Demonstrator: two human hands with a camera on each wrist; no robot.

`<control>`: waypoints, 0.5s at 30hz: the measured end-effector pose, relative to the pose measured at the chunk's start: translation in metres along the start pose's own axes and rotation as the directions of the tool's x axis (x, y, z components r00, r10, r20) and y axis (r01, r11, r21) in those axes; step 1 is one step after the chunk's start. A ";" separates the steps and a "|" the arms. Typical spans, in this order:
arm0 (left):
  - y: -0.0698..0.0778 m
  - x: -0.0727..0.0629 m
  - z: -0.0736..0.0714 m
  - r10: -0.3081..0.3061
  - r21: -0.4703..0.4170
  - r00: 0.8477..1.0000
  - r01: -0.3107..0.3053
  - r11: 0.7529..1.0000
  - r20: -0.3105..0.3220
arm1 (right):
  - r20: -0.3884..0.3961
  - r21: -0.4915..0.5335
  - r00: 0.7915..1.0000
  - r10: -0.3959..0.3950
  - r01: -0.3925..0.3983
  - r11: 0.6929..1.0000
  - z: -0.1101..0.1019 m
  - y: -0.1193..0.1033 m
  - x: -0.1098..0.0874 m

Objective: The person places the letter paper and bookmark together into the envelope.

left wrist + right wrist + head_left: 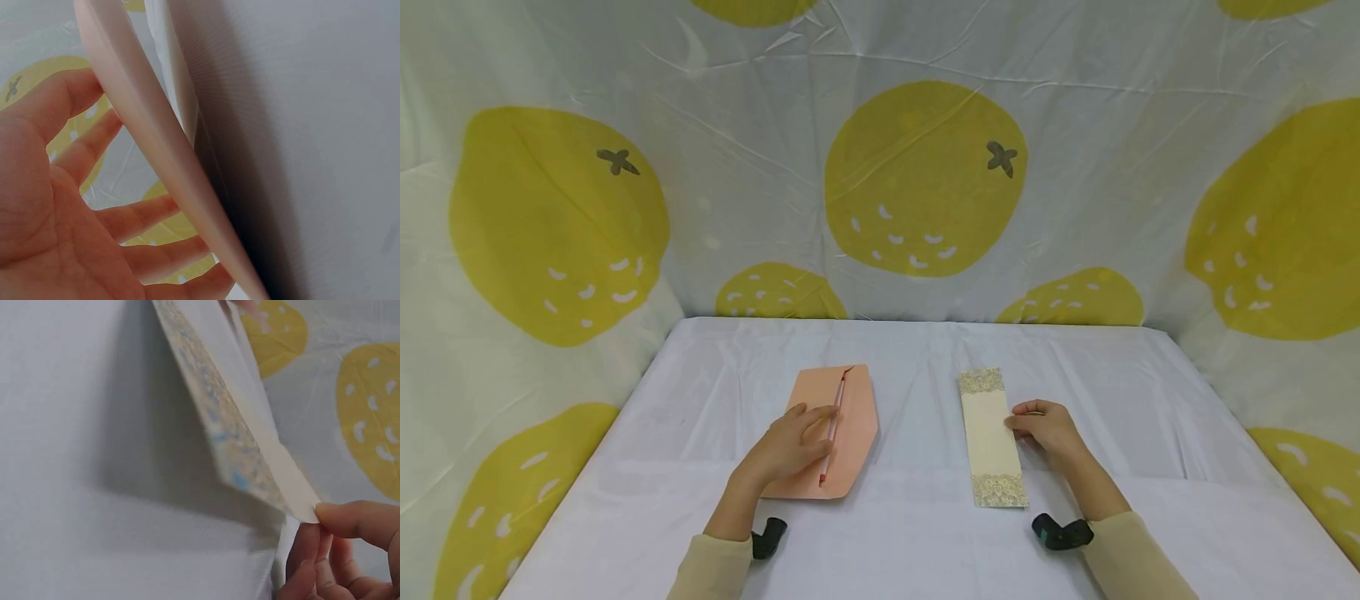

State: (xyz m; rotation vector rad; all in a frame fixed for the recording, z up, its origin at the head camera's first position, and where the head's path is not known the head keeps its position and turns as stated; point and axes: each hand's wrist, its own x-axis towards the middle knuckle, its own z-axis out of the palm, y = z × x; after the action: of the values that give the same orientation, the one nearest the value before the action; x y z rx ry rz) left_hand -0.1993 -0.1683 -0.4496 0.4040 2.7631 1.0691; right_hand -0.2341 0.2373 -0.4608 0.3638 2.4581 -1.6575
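Note:
On the left lies a salmon-pink envelope (858, 433) with its pointed flap spread to the right. A narrow white strip with red ends (830, 454) runs along the flap's fold. My left hand (790, 443) rests on the envelope, fingers spread and fingertips touching its face near that strip. Seen from the left wrist, the envelope (162, 150) stands almost edge-on against the fingertips. My right hand (1051, 427) pinches the right edge of a long cream card (990, 433) between thumb and fingers. Lace-patterned bands cover both card ends. The patterned end (215, 406) hangs above its shadow in the right wrist view.
A white cloth (917, 533) covers the table. Behind and beside it hangs a white curtain (760, 167) printed with large yellow lemons. Black wrist-worn devices (1063, 532) sit at both sleeve cuffs. White cloth lies between envelope and card.

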 end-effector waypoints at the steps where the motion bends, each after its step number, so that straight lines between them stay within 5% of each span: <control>1: 0.000 0.000 0.000 0.001 0.001 1.000 -0.001 1.000 -0.001 | 0.012 0.022 1.000 0.000 0.000 1.000 -0.001 0.000 -0.001; 15: 0.002 0.001 -0.001 -0.001 -0.003 1.000 0.001 1.000 -0.003 | 0.044 0.201 0.999 -0.002 -0.007 0.980 0.001 -0.007 -0.007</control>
State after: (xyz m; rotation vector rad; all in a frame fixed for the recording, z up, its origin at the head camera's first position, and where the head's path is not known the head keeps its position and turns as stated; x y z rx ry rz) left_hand -0.1997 -0.1674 -0.4482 0.4010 2.7637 1.0743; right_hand -0.2291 0.2328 -0.4531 0.3506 2.2639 -1.8979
